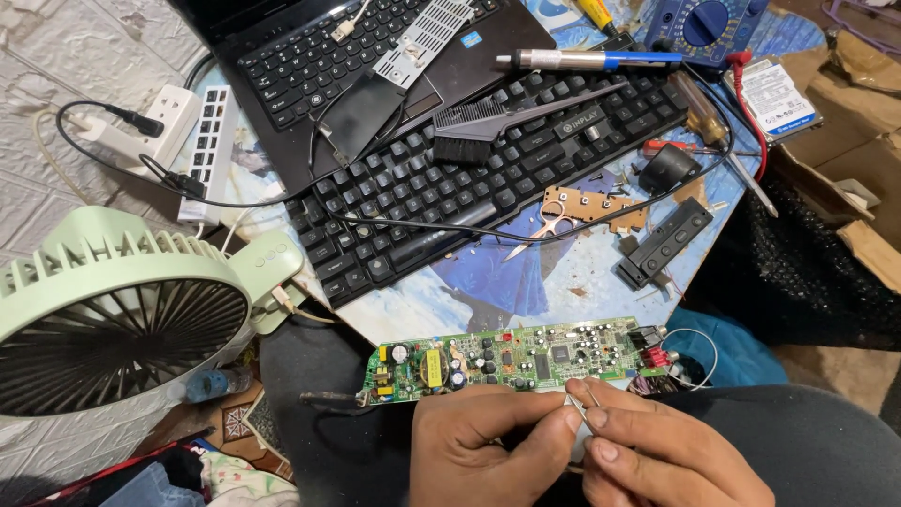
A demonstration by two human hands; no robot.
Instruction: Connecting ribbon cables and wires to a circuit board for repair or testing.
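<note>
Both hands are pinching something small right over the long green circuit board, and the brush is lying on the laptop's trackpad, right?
Not quite. In the head view the black brush lies on the black keyboard, not on the laptop trackpad. The rest holds: the left hand and right hand pinch something small and thin at the near edge of the long green circuit board.

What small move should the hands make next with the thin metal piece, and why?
Probably bring the thin metal piece up to the green circuit board. The left hand and right hand pinch it together just below the board's near edge, and nothing touches the board yet.
</note>
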